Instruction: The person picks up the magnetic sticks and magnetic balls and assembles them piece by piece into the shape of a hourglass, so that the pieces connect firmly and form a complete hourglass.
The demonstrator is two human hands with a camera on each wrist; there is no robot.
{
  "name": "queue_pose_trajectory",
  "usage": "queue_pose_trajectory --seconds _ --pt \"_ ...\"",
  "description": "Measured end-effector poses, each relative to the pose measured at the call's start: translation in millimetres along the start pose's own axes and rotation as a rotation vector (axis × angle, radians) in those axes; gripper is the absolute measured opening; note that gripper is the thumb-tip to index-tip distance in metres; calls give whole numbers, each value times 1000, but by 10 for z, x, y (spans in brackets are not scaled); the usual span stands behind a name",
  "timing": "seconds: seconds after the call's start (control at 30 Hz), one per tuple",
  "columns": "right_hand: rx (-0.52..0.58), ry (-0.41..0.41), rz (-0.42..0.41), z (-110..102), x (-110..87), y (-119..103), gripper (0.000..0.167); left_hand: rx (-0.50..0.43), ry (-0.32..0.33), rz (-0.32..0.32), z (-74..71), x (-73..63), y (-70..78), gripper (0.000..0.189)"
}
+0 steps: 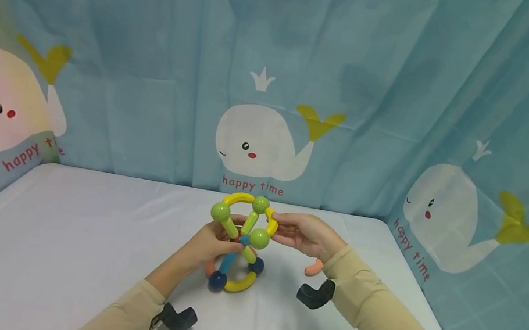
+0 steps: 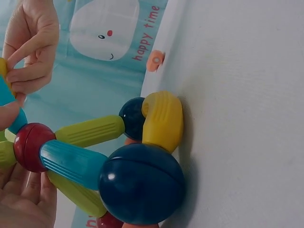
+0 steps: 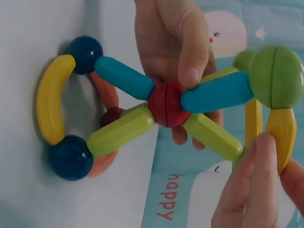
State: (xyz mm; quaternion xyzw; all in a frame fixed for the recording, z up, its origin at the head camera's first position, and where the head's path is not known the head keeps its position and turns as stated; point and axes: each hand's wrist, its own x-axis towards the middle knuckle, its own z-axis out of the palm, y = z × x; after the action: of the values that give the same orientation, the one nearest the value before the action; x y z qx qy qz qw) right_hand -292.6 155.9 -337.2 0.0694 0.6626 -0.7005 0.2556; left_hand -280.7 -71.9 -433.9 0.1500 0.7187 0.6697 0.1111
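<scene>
An hourglass-shaped model of toy balls and rods stands on the table, with a red ball (image 3: 168,105) at its waist. Its lower ring joins dark blue balls (image 2: 141,184), a smaller red ball and curved yellow and orange rods. Light green balls (image 1: 259,239) and yellow curved rods form the upper ring. My left hand (image 1: 215,245) holds the waist, thumb against the upper blue rod (image 3: 218,91) beside the red ball, fingers behind. At the upper ring's right side, my right hand (image 1: 305,234) pinches a yellow curved rod (image 3: 283,135) touching a light green ball.
A loose orange curved rod (image 1: 314,268) lies on the white table (image 1: 69,248), partly behind the right forearm. Black wrist mounts (image 1: 316,294) stick out from both sleeves. Blue curtains (image 1: 157,51) printed with whales stand behind and at the sides.
</scene>
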Motion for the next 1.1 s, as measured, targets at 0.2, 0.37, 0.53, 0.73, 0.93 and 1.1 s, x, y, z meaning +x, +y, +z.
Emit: queue_pose_trajectory --seconds 0.2,0.37,0.53,0.73,0.93,1.1 --pt "12 3 -22 8 2 15 25 -22 6 -11 13 -6 25 58" --pt "19 -16 -23 -2 9 5 26 -35 8 3 24 0 38 58" --pt "16 -26 -26 -1 15 -7 26 -37 12 10 23 5 44 58" --pt "35 -63 -32 -20 6 18 28 -6 0 21 5 6 31 58" --pt "97 -29 -15 -76 23 161 44 16 -29 26 2 -7 19 57" --pt "133 80 37 -102 108 474 46 191 -54 -73 -128 -36 1 70"
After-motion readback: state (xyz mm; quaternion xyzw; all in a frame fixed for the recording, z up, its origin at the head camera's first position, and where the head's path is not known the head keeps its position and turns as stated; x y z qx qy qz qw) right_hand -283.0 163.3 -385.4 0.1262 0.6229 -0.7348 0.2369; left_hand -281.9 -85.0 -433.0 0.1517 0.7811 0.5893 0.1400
